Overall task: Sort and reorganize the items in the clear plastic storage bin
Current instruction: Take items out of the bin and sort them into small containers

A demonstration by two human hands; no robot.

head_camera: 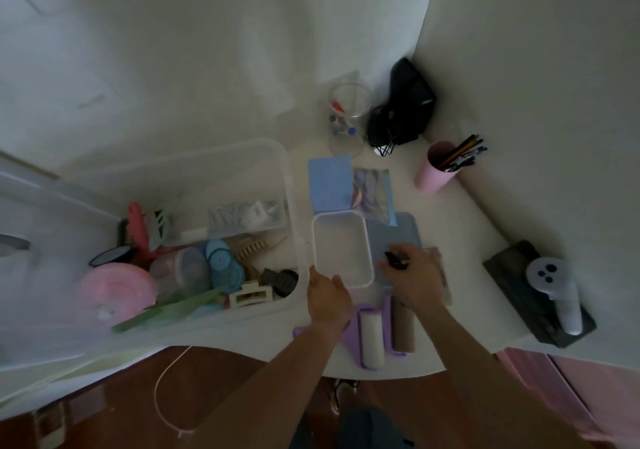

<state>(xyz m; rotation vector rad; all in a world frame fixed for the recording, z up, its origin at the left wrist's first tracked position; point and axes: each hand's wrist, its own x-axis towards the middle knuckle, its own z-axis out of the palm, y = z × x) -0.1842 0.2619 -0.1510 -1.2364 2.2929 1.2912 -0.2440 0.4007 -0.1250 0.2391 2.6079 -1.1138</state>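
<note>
Clear storage bin (291, 185) just left of left hand (327, 296).

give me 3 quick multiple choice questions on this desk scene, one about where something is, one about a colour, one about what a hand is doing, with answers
1. Where does the small empty white-rimmed container sit?
A. inside the big clear bin
B. on the desk just right of the big clear bin
C. on the floor

2. What colour is the cup holding the pencils?
A. pink
B. green
C. black

3. What is the right hand doing?
A. lying flat and empty on the desk
B. holding a small dark object in its fingers
C. gripping the pink cup

Answers:
1. B, it stands on the white desk beside the right wall of the clear bin, with the left hand at its near corner.
2. A, the cup is pink, with dark pencils leaning out.
3. B, a small black item shows at the fingers.
</note>
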